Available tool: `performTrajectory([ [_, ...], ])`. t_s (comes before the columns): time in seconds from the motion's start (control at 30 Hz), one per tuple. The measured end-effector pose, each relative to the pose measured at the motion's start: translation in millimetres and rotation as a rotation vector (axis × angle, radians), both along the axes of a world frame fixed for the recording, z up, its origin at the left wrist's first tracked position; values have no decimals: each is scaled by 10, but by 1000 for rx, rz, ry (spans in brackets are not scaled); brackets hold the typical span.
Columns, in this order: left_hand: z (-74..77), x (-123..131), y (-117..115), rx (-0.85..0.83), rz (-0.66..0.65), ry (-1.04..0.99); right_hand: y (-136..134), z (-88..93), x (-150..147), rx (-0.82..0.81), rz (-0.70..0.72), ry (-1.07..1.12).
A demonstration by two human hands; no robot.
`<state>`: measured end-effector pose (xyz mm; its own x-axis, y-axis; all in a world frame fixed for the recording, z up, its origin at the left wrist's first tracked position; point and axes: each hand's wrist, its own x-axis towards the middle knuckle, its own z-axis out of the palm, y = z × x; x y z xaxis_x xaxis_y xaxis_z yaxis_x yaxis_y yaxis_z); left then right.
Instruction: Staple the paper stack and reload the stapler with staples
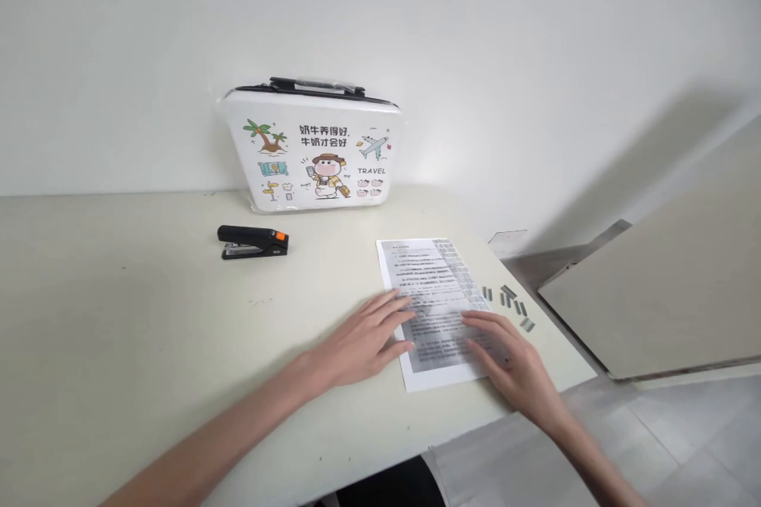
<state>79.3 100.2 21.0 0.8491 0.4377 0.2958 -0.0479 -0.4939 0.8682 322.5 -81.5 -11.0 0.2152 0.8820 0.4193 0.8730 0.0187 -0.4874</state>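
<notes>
A printed sheet of paper point(437, 333) lies flat on the table, grey with dark lines of text and a white margin. Whether more sheets lie under it I cannot tell. My left hand point(372, 339) is at the paper's left edge, fingers stretched out and tips over the print. Over the right edge is my right hand point(508, 356), its fingers extended and apart, partly covering the lower right corner. Neither hand grips anything. Left of the paper rests a black stapler point(253, 242) with an orange button. Several strips of staples point(511, 299) lie right of the paper.
A white travel case point(315, 150) with cartoon prints and a black handle leans against the wall point(505, 55) at the back. The table's point(178, 317) right edge runs just past the staples. Beyond it stands a pale slanted panel point(666, 285) over the tiled floor point(666, 436).
</notes>
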Motion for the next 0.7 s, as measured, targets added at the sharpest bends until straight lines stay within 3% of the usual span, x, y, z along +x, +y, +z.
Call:
performTrajectory([
  [0.27, 21, -384, 209, -232, 113, 36, 3, -73, -66, -5, -17, 50],
  [0.53, 52, -1108, 564, -75, 289, 201, 8, -116, -132, -129, -40, -39],
  [0.7, 50, -1328, 548, -181, 341, 170, 30, -149, -141, -145, -16, -132],
])
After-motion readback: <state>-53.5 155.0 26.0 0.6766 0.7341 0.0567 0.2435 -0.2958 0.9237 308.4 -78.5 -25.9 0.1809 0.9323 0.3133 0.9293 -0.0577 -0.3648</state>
